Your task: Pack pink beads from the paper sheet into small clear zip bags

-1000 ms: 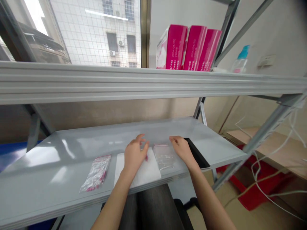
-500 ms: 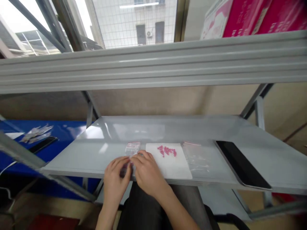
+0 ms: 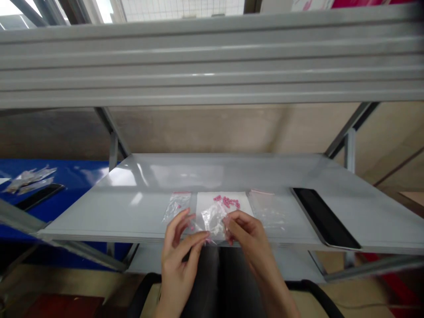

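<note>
Between my hands a small clear plastic bag is held up over the front of a white paper sheet. My left hand pinches the bag's lower left part between thumb and finger. At its right side my right hand grips the bag with fingertips closed. Small pink beads lie in a loose cluster on the paper, just behind the bag. A clear zip bag with a red strip lies left of the paper, a few pink bits at it. My left fingers partly cover its near end.
Right of the paper lies another clear zip bag, and further right a black tablet. A thick shelf beam crosses above the grey shelf. Packets and a dark phone-like object lie on a blue surface at left.
My hands have moved right and apart, now stretching a clear bag between them in front of the paper. The zip bag at left shows more fully. The camera view has tilted down.
</note>
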A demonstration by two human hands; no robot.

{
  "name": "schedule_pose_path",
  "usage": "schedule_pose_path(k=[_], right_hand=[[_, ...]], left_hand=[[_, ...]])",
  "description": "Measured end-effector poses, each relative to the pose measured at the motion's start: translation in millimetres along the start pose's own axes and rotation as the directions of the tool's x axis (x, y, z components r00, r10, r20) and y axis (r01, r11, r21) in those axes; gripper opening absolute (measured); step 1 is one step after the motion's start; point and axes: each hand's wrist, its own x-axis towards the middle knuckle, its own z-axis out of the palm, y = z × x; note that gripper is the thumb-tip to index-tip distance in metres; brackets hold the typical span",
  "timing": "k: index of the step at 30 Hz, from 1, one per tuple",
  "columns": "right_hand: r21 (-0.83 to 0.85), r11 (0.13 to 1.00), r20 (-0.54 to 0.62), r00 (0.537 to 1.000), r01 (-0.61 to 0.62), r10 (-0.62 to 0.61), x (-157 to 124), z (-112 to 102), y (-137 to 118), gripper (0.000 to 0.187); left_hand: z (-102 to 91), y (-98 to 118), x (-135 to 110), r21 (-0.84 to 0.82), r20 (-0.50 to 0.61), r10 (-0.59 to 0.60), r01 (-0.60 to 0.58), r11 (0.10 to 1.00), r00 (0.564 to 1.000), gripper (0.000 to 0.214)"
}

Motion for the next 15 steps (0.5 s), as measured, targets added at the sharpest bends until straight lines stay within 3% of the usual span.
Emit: schedule_pose_path(k=[3,6,9,15], right_hand=[[-0.066,0.998,-0.044,0.999,-0.016,0.013,-7.2,-15.0,0.3,0.035],[-0.077,0.993,-0.014,0.996,-0.086,0.085,-15.7,-29.8,3.0,0.034],[-0.05,0.989,0.057,0.988,-0.14,0.143,-22.4,-41.2,2.7,0.035],[-0.101,0.983,0.207,0.963,-0.155,0.173,-32.6,-47.9,-3.6,0.032]], left_hand=[[4.9,3.7,-5.2,-0.213,0.088,-0.221,0.235,0.948,0.971,0.015],[7.8,0.6,-8.2,-0.467,0.153,-0.417,0.438,0.768,0.896,0.01],[9.9,-4.8,-10.6,-0.577,0.133,-0.512,0.486,0.656,0.848,0.017],[9.0,-5.0,-12.7,-0.52,0.081,-0.536,0.494,0.697,0.841,0.026]])
